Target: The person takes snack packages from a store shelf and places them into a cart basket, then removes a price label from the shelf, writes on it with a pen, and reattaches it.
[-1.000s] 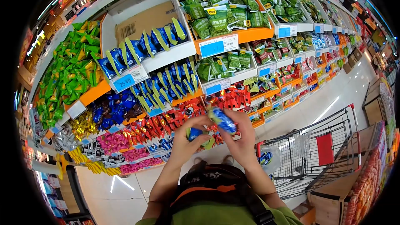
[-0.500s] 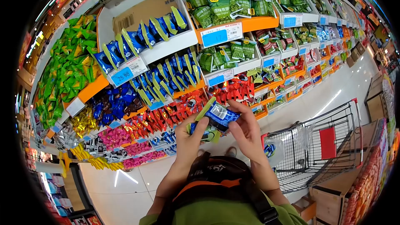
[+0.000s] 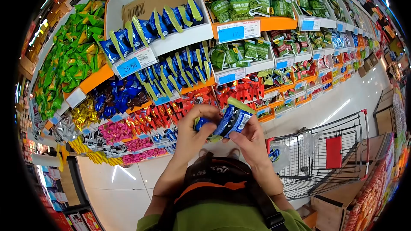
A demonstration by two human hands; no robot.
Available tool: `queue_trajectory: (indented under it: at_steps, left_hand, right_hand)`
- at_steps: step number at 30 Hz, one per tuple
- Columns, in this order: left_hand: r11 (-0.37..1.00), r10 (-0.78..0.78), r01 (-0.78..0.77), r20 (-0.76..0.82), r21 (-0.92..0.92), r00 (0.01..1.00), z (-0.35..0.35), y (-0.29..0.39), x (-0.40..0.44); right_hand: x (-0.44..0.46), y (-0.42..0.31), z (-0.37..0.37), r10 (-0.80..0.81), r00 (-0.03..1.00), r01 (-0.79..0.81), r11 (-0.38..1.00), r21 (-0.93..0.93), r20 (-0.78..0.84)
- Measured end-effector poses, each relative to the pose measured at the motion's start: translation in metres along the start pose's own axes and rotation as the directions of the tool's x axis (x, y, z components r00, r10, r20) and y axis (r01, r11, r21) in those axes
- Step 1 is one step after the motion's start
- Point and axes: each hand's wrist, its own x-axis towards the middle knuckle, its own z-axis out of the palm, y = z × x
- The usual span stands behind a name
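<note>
My right hand pinches a blue snack packet with light green crimped ends, its barcode side partly showing. Curled round a second blue packet is my left hand, whose fingers hide much of it. The two packets are close together in front of my chest. Beyond my hands, similar blue packets stand in rows in a shelf bin, and more stand in the white bin above, behind a price tag reading 25.90.
Green snack bags fill the bins at upper right, and red packets lie on the lower shelf. To my right stands a shopping cart holding a clear bag with blue packets. A black bag hangs at my front.
The barcode packet has tilted up and shifted into my right hand, its green end now pointing up. My left hand has drawn back from it, holding the other packet.
</note>
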Motion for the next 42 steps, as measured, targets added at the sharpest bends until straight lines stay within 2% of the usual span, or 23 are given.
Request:
queue_trajectory:
  at_steps: [4, 6, 9, 21, 25, 28, 30, 31, 33, 34, 35, 36, 37, 38, 39, 40, 41, 42]
  left_hand:
    - [1.0, -0.014, 0.014, 0.02, 0.019, 1.0, 0.004, -0.001, -0.009]
    - [0.997, -0.015, 0.015, -0.009, 0.077, 1.0, 0.008, 0.0, -0.01]
    - [0.997, -0.024, 0.027, -0.039, 0.067, 0.999, 0.007, -0.002, -0.011]
    - [0.99, 0.024, -0.021, -0.021, 0.141, 0.999, 0.007, -0.002, -0.008]
    - [0.992, -0.128, 0.128, -0.002, -0.001, 0.992, 0.012, -0.01, -0.009]
    - [0.908, -0.331, 0.339, 0.074, -0.246, 0.941, 0.017, -0.017, -0.007]
    - [0.757, -0.45, 0.475, 0.168, -0.448, 0.877, 0.018, -0.019, -0.004]
    - [0.654, -0.489, 0.522, 0.222, -0.547, 0.844, 0.019, -0.021, -0.003]
    - [0.478, -0.442, 0.53, 0.329, -0.7, 0.834, 0.018, -0.03, -0.002]
    - [0.379, -0.41, 0.526, 0.372, -0.761, 0.833, 0.017, -0.033, -0.002]
    - [0.315, -0.455, 0.509, 0.343, -0.801, 0.821, 0.02, -0.025, -0.001]
    - [0.291, -0.405, 0.513, 0.382, -0.808, 0.831, 0.02, -0.027, -0.002]
    - [0.269, -0.352, 0.518, 0.418, -0.812, 0.837, 0.02, -0.03, -0.003]
    - [0.249, -0.297, 0.526, 0.453, -0.813, 0.841, 0.019, -0.032, -0.003]
    - [0.241, -0.281, 0.545, 0.48, -0.803, 0.831, 0.019, -0.035, -0.003]
    - [0.314, -0.297, 0.536, 0.455, -0.784, 0.84, 0.024, -0.034, -0.003]
    - [0.387, -0.31, 0.526, 0.43, -0.758, 0.848, 0.032, -0.03, -0.002]
    - [0.457, -0.32, 0.514, 0.406, -0.725, 0.856, 0.036, -0.026, -0.002]
  right_hand:
    - [0.001, 0.008, -0.003, -0.119, 0.99, 0.112, 0.99, -0.09, -0.078]
    - [0.001, 0.005, 0.0, -0.121, 0.989, 0.114, 0.99, -0.087, -0.09]
    - [0.003, 0.005, 0.001, -0.123, 0.988, 0.116, 0.99, -0.079, -0.088]
    - [0.004, 0.006, -0.002, -0.115, 0.99, 0.108, 0.99, -0.086, -0.081]
    - [0.002, 0.008, -0.01, -0.144, 0.984, 0.128, 0.982, -0.142, -0.109]
    - [-0.007, 0.001, -0.026, -0.099, 0.946, 0.07, 0.992, -0.104, -0.309]
    - [-0.02, 0.01, -0.073, -0.197, 0.854, 0.149, 0.979, -0.136, -0.481]
    - [-0.033, 0.014, -0.097, -0.202, 0.735, 0.062, 0.97, -0.233, -0.647]
    - [-0.079, 0.042, -0.182, -0.322, 0.58, -0.115, 0.877, -0.467, -0.748]
    - [-0.111, 0.066, -0.233, -0.387, 0.45, -0.184, 0.842, -0.507, -0.805]
    - [-0.147, 0.089, -0.279, -0.49, 0.316, -0.287, 0.767, -0.574, -0.813]
    - [-0.182, 0.097, -0.294, -0.452, 0.254, -0.335, 0.788, -0.516, -0.855]
    - [-0.234, 0.126, -0.346, -0.699, 0.303, -0.677, 0.321, -0.663, -0.648]
    - [-0.278, 0.147, -0.374, -0.72, 0.284, -0.788, 0.202, -0.582, -0.633]
    - [-0.301, 0.148, -0.374, -0.529, 0.2, -0.898, 0.237, -0.37, -0.825]
    - [-0.319, 0.151, -0.365, -0.41, 0.149, -0.946, 0.205, -0.25, -0.9]
    - [-0.337, 0.162, -0.371, -0.292, 0.049, -0.987, 0.134, -0.091, -0.955]
    - [-0.359, 0.183, -0.383, -0.316, -0.03, -0.999, 0.021, 0.025, -0.948]
